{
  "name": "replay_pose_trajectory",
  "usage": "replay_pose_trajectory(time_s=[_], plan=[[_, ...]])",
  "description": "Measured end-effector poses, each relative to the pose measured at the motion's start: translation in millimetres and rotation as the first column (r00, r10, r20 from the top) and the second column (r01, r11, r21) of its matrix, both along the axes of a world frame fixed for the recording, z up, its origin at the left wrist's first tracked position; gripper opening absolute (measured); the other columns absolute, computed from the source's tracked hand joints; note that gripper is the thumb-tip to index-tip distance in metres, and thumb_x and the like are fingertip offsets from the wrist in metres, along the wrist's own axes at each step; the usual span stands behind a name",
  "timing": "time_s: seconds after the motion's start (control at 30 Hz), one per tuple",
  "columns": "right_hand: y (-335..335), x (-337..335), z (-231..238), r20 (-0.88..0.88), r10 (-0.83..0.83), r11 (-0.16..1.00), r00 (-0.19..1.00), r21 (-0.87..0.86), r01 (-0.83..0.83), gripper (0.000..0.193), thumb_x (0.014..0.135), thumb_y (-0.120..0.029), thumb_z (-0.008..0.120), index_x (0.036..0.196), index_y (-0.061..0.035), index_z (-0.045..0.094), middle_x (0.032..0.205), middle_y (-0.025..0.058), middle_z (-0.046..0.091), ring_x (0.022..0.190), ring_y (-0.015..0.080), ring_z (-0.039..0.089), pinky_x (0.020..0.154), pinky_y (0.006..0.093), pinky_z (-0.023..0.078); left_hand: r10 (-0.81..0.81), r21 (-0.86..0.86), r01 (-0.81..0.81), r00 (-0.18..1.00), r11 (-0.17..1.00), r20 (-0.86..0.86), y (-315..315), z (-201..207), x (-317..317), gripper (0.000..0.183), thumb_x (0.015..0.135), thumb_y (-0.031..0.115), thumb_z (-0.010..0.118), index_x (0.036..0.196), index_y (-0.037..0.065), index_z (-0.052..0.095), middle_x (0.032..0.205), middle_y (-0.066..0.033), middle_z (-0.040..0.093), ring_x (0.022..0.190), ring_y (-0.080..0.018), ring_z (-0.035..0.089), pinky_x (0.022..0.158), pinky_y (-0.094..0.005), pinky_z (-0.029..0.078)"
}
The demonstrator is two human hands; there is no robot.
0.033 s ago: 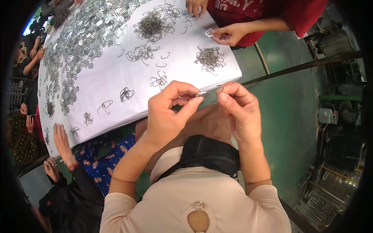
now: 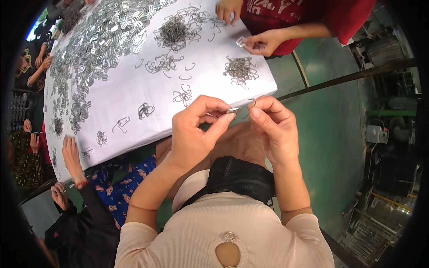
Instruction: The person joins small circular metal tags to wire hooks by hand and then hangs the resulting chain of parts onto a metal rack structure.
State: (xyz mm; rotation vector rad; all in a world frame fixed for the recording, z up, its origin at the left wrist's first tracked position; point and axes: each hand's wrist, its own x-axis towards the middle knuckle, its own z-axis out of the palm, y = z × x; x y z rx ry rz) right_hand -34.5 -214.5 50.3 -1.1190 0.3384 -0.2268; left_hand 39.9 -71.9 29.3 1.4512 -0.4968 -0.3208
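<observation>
Just off the table's near edge, my left hand (image 2: 193,134) pinches a small flat metal buckle (image 2: 233,110) between thumb and forefinger. My right hand (image 2: 280,134) is closed on a thin, bent wire hook (image 2: 252,103), its curved end sticking out towards the buckle. A narrow gap seems to separate the two hands; whether hook and buckle touch is hard to make out. Closest to them on the white-covered table (image 2: 147,87) lie a small heap of wire hooks (image 2: 182,95) and a denser pile of wire pieces (image 2: 241,70) by the corner.
A large spread of metal buckles (image 2: 96,49) covers the far left of the table, beside a dark wire pile (image 2: 173,32). Across the corner, a person in a red shirt (image 2: 308,20) holds a buckle. Another person's hand (image 2: 73,158) reaches onto the table at left.
My hands have barely moved and keep the same pieces. At left, the other person's hand has shifted slightly upward onto the table edge.
</observation>
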Motion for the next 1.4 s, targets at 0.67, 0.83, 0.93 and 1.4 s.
replay_pose_trajectory(time_s=[0.67, 0.83, 0.93, 1.4], plan=[[-92.3, -81.2, 131.4, 0.450, -0.483, 0.645, 0.751, -0.397, 0.653, 0.015, 0.092, -0.013, 0.052, 0.101, -0.0018, 0.055, 0.097, 0.0075, 0.057, 0.068, 0.0078, 0.054, 0.049, 0.0152, 0.042, -0.432, 0.487, 0.055, 0.554, 0.872, 0.712, -114.7, -104.1, 56.8, 0.031, 0.081, 0.015, 0.060, 0.110, 0.005, 0.054, 0.113, -0.0076, 0.056, 0.111, -0.0233, 0.049, 0.090, -0.0412, 0.040], [-111.4, -163.7, 217.5, 0.550, -0.472, 0.492, 0.689, -0.484, 0.724, 0.026, 0.092, -0.014, 0.053, 0.114, -0.0006, 0.053, 0.109, 0.0064, 0.057, 0.083, 0.0074, 0.054, 0.062, 0.0152, 0.045, -0.670, 0.680, 0.007, 0.184, 0.733, 0.720, -173.4, -135.5, 51.4, 0.046, 0.081, 0.022, 0.059, 0.124, 0.010, 0.047, 0.130, -0.0059, 0.044, 0.130, -0.0234, 0.032, 0.105, -0.0534, 0.021], [-105.0, -207.6, 256.2, 0.607, -0.585, 0.230, 0.537, -0.511, 0.828, 0.029, 0.091, -0.014, 0.053, 0.117, 0.0005, 0.053, 0.111, 0.0067, 0.057, 0.088, 0.0079, 0.055, 0.068, 0.0155, 0.046, -0.806, 0.812, -0.003, 0.119, 0.584, 0.580, -192.1, -151.6, 52.1, 0.049, 0.079, 0.021, 0.061, 0.124, 0.011, 0.047, 0.132, -0.0040, 0.042, 0.131, -0.0224, 0.030, 0.105, -0.0561, 0.019], [-38.9, -385.4, 324.8, 0.538, -0.773, -0.062, 0.336, -0.592, 0.804, 0.034, 0.091, -0.011, 0.052, 0.123, 0.0001, 0.050, 0.121, 0.0089, 0.054, 0.102, 0.0125, 0.056, 0.085, 0.0185, 0.049, -0.781, 0.803, -0.053, 0.206, 0.593, 0.590, -188.1, -147.7, 51.0, 0.030, 0.082, 0.014, 0.050, 0.112, 0.012, 0.051, 0.118, -0.0034, 0.049, 0.127, -0.0222, 0.036, 0.106, -0.0557, 0.018]])
